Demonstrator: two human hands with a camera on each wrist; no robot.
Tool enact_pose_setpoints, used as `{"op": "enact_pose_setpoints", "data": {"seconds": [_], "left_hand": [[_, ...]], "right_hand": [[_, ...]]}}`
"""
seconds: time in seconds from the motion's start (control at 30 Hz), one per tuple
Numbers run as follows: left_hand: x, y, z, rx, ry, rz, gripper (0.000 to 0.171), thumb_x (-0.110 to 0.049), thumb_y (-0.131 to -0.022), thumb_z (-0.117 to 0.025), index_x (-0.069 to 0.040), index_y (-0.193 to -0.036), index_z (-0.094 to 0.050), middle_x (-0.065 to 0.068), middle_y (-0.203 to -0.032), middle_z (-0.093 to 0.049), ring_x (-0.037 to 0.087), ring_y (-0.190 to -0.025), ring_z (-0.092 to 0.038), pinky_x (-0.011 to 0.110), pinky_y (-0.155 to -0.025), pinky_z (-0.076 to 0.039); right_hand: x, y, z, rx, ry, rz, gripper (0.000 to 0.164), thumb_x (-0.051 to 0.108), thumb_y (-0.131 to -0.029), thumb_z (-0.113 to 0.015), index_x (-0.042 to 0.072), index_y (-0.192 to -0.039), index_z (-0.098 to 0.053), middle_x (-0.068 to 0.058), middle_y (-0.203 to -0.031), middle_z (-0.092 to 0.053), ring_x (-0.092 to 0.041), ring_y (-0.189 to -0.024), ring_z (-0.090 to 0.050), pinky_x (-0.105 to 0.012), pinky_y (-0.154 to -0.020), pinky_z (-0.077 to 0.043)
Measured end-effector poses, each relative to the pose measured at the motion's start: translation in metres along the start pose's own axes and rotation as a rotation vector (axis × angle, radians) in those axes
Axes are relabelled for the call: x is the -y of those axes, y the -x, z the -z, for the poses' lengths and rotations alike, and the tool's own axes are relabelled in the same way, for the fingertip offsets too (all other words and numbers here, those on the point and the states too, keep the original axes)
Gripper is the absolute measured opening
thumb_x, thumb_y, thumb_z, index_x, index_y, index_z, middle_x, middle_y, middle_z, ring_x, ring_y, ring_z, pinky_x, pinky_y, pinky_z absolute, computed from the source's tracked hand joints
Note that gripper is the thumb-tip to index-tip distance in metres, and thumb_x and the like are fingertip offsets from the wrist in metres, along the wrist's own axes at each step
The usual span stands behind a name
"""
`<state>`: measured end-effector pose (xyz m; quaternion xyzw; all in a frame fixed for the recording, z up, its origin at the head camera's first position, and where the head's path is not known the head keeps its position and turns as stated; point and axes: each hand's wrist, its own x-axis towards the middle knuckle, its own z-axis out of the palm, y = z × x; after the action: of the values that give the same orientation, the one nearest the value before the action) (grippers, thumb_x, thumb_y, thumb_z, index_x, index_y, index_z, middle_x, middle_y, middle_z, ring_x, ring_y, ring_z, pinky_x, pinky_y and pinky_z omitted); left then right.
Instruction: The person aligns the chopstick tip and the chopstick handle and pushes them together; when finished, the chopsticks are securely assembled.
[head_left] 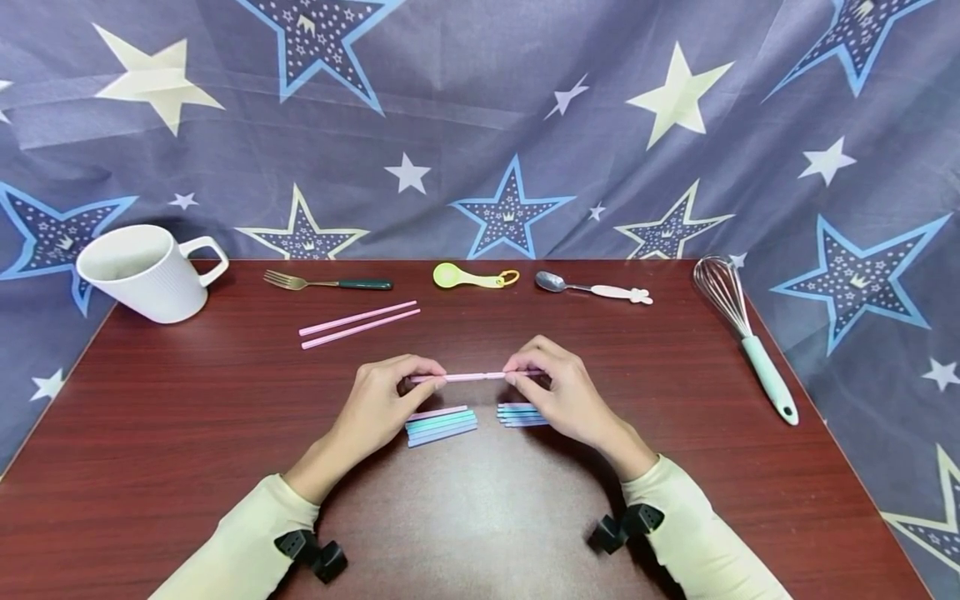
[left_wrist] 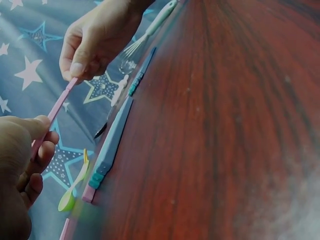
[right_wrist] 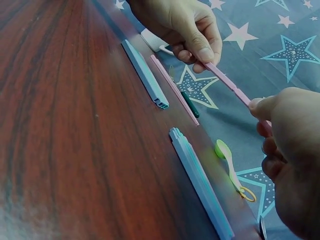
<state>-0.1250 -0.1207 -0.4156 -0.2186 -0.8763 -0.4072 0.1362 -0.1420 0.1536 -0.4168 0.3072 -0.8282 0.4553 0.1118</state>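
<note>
A thin pink chopstick [head_left: 465, 377] spans the gap between both hands, level above the table. My left hand [head_left: 378, 392] pinches its left part between thumb and fingers, while my right hand [head_left: 566, 396] pinches the right part. A joint line shows near the right fingertips, and the right wrist view shows a narrow notch in the pink chopstick [right_wrist: 227, 82] there. Below the left hand lies a row of blue, teal and pink stick pieces [head_left: 442, 427]. A similar bundle [head_left: 521, 414] sits under the right hand, which partly hides it.
Two pink chopsticks [head_left: 358, 317] lie side by side at the back left. Along the back edge are a white mug [head_left: 150, 275], a fork [head_left: 330, 284], a yellow-green measuring spoon [head_left: 472, 277], a white-handled spoon [head_left: 592, 288] and, at right, a whisk [head_left: 750, 342]. Starred cloth hangs behind.
</note>
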Motion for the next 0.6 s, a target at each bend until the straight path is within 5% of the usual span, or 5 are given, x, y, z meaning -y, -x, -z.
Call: {"op": "enact_pose_setpoints", "data": {"seconds": [0.6], "left_hand": [[-0.0021,0.0016,0.0019,0.003,0.0,-0.014,0.006,-0.021,-0.089,-0.083,-0.022,-0.095,-0.082,-0.01,-0.084,-0.077,0.0,-0.061,-0.052,0.016,-0.055,-0.04]], "right_hand": [[0.0024,0.0004,-0.0015,0.002,-0.023,-0.021,0.008,0.007,-0.09,-0.079,0.012,-0.095,-0.076,0.003,-0.09,-0.068,-0.009,-0.083,-0.063,-0.023,-0.073,-0.052]]}}
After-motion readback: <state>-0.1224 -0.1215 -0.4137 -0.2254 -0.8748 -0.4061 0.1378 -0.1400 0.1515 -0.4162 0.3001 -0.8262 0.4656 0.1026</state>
